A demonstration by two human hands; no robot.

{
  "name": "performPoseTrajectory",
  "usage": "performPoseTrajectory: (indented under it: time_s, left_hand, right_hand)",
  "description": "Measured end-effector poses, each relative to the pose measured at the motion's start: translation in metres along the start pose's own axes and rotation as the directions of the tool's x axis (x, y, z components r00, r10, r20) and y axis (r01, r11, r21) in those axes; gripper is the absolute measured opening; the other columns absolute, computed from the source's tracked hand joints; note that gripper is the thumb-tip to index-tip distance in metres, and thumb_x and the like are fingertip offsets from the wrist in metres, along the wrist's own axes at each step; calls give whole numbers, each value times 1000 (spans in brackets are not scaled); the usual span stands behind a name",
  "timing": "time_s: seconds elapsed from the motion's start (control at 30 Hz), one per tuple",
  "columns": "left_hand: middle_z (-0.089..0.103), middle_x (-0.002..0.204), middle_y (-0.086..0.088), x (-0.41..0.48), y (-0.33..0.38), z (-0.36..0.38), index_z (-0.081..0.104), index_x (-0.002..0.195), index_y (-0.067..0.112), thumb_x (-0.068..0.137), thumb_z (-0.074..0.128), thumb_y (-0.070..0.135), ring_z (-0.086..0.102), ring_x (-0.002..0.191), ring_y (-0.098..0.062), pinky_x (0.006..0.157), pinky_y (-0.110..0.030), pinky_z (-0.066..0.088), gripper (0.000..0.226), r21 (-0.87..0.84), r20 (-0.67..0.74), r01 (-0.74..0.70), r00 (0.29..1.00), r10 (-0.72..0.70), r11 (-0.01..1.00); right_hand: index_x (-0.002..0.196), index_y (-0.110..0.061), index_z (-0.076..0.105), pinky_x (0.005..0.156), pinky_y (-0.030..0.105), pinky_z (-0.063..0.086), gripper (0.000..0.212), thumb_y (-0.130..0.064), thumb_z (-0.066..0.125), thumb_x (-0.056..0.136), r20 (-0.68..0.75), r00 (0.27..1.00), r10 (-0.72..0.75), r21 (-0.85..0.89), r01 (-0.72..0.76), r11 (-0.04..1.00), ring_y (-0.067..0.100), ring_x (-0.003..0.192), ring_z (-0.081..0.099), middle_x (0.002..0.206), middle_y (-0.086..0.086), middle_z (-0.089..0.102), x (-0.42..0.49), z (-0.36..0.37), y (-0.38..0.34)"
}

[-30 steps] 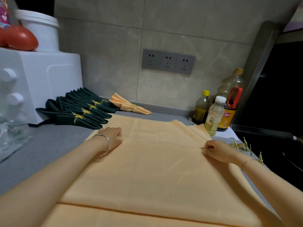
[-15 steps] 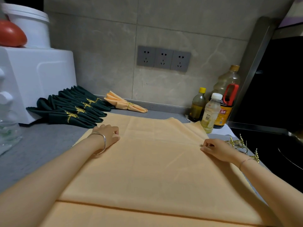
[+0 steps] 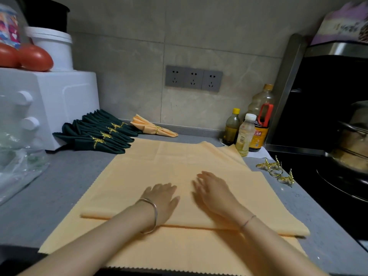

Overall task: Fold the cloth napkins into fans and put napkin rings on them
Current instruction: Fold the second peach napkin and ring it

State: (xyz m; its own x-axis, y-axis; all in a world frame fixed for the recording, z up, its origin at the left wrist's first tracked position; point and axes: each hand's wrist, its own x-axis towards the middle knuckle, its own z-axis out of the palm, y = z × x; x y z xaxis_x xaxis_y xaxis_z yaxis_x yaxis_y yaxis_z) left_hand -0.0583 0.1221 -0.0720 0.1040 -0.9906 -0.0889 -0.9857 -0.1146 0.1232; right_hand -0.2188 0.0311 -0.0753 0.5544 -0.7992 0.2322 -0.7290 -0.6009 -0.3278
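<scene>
We are seeing a plain peach-orange napkin [image 3: 179, 166] with finely zigzagged edges, and under it the counter [image 3: 59, 186] is showing grey with pale speckles. We are also noticing dark green napkins [image 3: 83, 139] wearing gold leaf-patterned rings [image 3: 97, 140], loose gold rings [image 3: 266, 165], a white appliance [image 3: 59, 100], red tomatoes [image 3: 35, 57] and a beige marbled tile wall [image 3: 129, 86].

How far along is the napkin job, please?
Done: a row of green fans and one orange fan lie ringed at the back. In hand: an orange napkin lies spread with one fold near its front edge, left hand and right hand flat on it. Left: pleating it and adding one of the loose rings.
</scene>
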Motion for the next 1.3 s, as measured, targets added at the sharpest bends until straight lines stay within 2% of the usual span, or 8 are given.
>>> performPoseTrajectory:
  time_s: [0.1,0.2,0.3,0.47,0.63,0.93,1.2,1.3]
  left_hand:
    - [-3,161,5,-7,7,11,3,153,22,104,14,39,-3,148,-19,119,-41,2,54,16,42,45,998,-46,999]
    - [-9,160,5,-10,11,19,-4,153,21,104,11,36,-8,147,-20,118,-43,-2,53,41,6,64,998,-64,997]
    - [-13,159,7,-12,10,22,-7,152,23,103,8,36,-11,147,-18,119,-42,-5,53,32,-6,74,997,-74,997]
    - [-14,159,10,-16,-1,23,-8,151,34,100,7,48,-13,147,-15,118,-45,-6,55,14,-17,100,995,-100,995]
    - [-14,158,11,-20,-29,21,-6,151,38,95,8,61,-12,147,-16,117,-46,-7,62,-22,-23,188,982,-189,982]
    - [-12,159,9,-28,-72,16,-4,152,34,96,9,61,-8,147,-16,118,-43,-4,63,-43,-46,312,949,-313,949]
    - [-11,159,5,-32,-90,13,-3,153,28,97,10,58,-8,147,-18,119,-36,-3,64,-59,-70,338,937,-341,939]
    - [-12,159,6,-32,-90,14,-3,153,29,97,10,59,-10,147,-21,119,-37,-4,64,-82,-77,336,936,-342,938]
  right_hand:
    - [141,-15,39,114,35,20,43,-26,32,101,71,997,-3,-15,4,1000,16,143,22,153,6,31,-10,19,-29]
    - [142,-13,35,115,37,14,44,-21,32,99,109,994,22,-53,-16,998,18,143,18,155,4,25,-22,30,-47]
    - [150,-19,21,117,41,6,48,-27,23,102,105,993,55,-110,-44,993,19,146,9,158,0,14,-32,36,-50]
    - [151,-33,11,116,49,-2,50,-42,13,101,171,972,162,-136,-139,981,22,147,-3,160,-3,2,-42,25,-33]
    - [151,-34,11,117,47,1,54,-50,15,100,127,955,266,-182,-242,953,23,147,-1,160,-3,2,-58,3,16]
    - [152,-15,12,119,37,8,60,-46,18,101,32,904,427,-202,-413,888,20,147,5,160,3,6,-88,-32,102]
    - [146,-11,21,117,41,11,57,-46,18,101,65,884,463,-287,-428,857,22,146,11,159,6,12,-83,-40,110]
    - [149,-16,19,116,41,8,58,-47,27,100,83,915,394,-257,-363,896,23,146,9,159,5,10,-62,-40,85]
